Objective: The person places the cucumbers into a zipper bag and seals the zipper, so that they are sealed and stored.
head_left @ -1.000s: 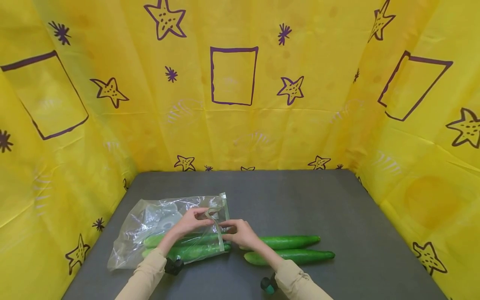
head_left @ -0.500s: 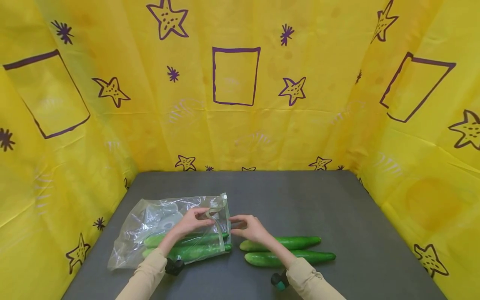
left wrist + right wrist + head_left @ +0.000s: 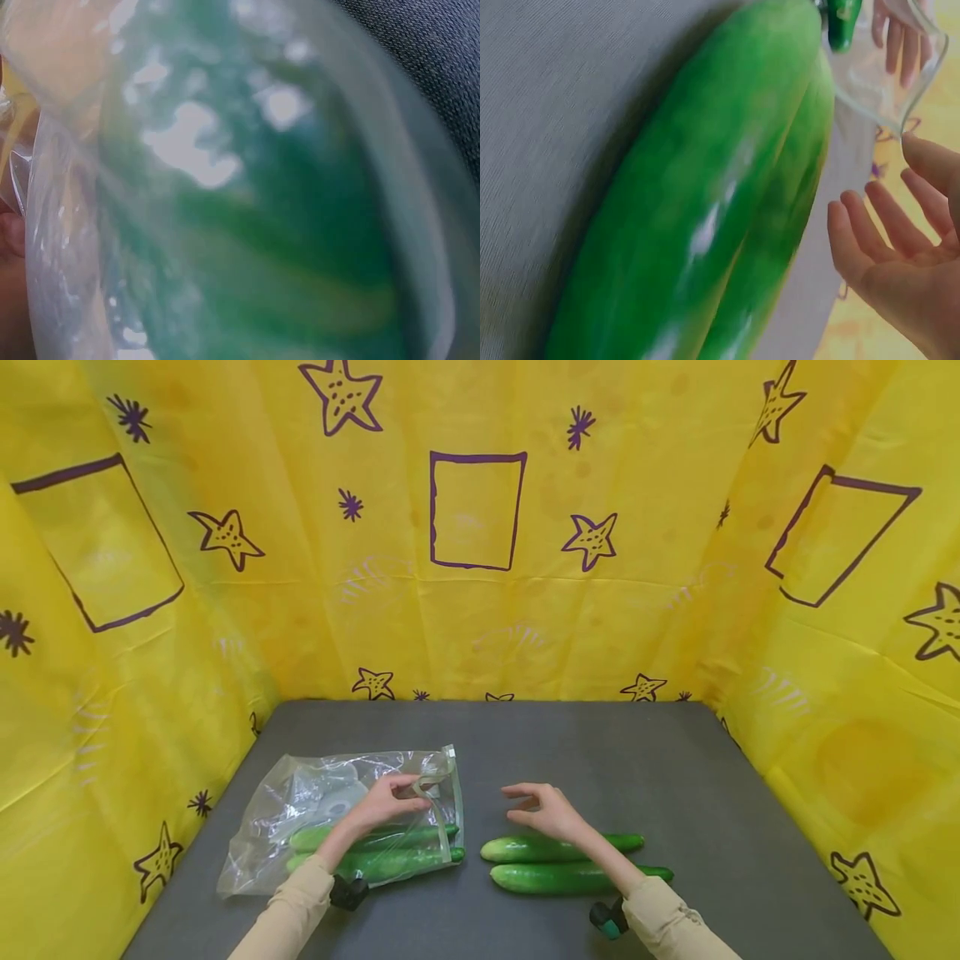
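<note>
Presently, the left hand (image 3: 384, 803) pinches the edge of the bag (image 3: 258, 835) between its thumb and fingers, beside the mouth, which faces right. The clear bag lies on the left of the grey table (image 3: 585, 760), and inside it two cucumbers (image 3: 397, 863) lie side by side. The right hand (image 3: 546, 810) has hold of nothing: its fingers are loosely bent and the thumb stands apart. It hovers near the loose pair (image 3: 536, 878) of cucumbers on the right. On the far side hangs yellow cloth (image 3: 480, 635) with dark stars.
</note>
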Motion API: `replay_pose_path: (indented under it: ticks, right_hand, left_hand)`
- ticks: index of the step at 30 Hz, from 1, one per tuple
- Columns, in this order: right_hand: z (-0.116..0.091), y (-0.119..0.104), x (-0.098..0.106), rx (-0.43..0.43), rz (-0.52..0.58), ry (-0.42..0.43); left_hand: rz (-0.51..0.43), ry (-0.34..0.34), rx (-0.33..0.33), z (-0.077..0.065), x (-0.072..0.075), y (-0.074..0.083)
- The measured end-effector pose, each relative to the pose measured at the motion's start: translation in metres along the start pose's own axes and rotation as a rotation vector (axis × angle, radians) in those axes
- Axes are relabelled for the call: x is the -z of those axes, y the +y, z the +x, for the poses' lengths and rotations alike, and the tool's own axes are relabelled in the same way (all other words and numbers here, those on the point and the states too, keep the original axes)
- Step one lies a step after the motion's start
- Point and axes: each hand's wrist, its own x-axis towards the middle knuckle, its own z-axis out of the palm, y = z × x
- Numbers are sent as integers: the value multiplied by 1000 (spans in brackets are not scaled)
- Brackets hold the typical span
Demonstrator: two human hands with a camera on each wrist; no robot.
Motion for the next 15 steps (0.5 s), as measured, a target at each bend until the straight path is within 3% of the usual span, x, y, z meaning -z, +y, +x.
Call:
replay_pose_path:
  ticks: [15]
  right_hand:
    - [-34, 22, 53, -45, -60, 32]
  left_hand:
    - [-2, -5, 6, -2, 1, 0]
